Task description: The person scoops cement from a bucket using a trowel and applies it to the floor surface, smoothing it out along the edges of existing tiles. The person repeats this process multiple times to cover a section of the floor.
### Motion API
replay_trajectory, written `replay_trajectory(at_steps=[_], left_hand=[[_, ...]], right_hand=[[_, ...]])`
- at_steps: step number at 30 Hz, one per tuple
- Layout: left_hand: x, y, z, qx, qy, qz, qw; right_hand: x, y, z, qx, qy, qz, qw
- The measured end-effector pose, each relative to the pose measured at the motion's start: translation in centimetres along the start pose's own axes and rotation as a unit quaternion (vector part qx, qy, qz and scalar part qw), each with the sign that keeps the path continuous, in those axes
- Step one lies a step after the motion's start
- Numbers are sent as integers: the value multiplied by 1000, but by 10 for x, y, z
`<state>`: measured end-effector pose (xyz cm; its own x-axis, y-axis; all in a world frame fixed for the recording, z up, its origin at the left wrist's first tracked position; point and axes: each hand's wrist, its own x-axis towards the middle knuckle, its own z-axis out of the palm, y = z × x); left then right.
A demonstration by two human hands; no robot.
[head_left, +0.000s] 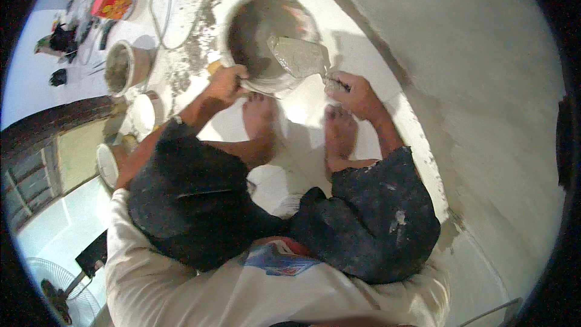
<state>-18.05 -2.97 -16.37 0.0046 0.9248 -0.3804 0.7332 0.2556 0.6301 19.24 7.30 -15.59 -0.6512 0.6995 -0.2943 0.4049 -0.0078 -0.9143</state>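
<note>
Since the bowl (pixel 312 29) might slide, the left hand (pixel 226 85) grips its near rim (pixel 264 88); the right hand (pixel 356 93) grips the trowel (pixel 301 57), its blade (pixel 296 54) (all muddy) over the bowl, perhaps so drips land inside.

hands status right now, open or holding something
Left hand: closed, holding the basin by its rim.
Right hand: closed, holding the trowel by its handle.
</note>
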Motion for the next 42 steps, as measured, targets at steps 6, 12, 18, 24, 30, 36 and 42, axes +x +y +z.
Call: replay_trajectory(at_steps=[6,12,18,24,30,36,42], left_hand=[[6,-56,9,-355,39,-47,933],[-1,-49,3,-141,57,-43,987],[0,-10,-11,-67,44,22,997],[13,-63,6,-252,45,-48,965],[14,-77,7,-149,55,40,986],[12,-24,-6,-367,27,-118,922],[2,-4,-4,-150,82,53,984]], right_hand=[[-106,34,-12,-123,147,71,979],[-167,84,-37,-334,230,127,905],[-178,106,-57,-386,231,176,875],[-166,111,-68,-396,219,180,874],[-163,106,-79,-392,218,169,878],[-179,101,-85,-373,233,173,881],[-174,90,-80,-372,231,186,880]])
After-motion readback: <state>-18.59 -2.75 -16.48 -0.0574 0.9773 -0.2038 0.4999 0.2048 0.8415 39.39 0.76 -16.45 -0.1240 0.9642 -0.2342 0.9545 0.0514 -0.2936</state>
